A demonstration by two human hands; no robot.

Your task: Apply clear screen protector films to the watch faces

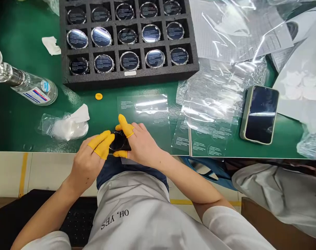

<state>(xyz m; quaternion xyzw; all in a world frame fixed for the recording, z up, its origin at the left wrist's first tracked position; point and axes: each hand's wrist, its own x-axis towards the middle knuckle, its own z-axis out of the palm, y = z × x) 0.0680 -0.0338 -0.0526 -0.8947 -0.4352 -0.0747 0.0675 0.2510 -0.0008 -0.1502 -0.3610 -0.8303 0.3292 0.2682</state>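
Close to the table's front edge, a dark round watch-like piece (118, 140) sits between my two hands. Yellow finger cots cover several fingertips. My right hand (141, 142) grips the piece from its right side, one finger above and one below. My left hand (91, 154) has its cotted fingers pressed together against the left side of the face; what lies under them is hidden. Just beyond my hands is a clear film sheet (144, 109) with small printed white text. A loose yellow finger cot (99, 96) rests farther up.
A black foam tray (129, 79) holds rows of similar round pieces at the back. A pump bottle (34, 86) and a white cotton wad (69, 128) are at left. At right are more printed film sheets (207, 139), a phone (260, 114) and plastic-covered papers (238, 31). Another person's sleeve (272, 187) shows there.
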